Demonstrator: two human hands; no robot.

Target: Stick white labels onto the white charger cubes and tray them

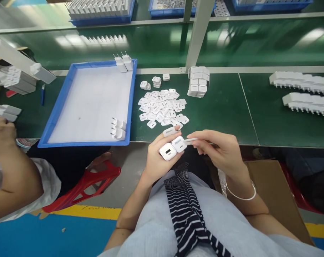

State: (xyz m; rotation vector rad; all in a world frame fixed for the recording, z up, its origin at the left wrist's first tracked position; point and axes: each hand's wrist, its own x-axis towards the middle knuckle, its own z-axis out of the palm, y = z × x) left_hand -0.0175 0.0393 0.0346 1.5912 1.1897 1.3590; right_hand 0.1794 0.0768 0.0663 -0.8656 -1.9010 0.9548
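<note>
My left hand is closed around two white plug chargers, side by side with their end faces up. One charger shows a dark USB slot and a smaller slot; the other charger has grey lettering and one small slot. Along my left index finger lies a loose white cover plate. My right hand pinches another thin white cover plate edge-on between thumb and fingers, right beside the lettered charger. Beyond my hands, a loose heap of white cover plates is spread on the green bench.
A blue-rimmed tray on the left holds a few chargers at its right corners. Small stacks of plates and a charger block stand behind the heap. Charger rows lie right. A co-worker's arm is at far left.
</note>
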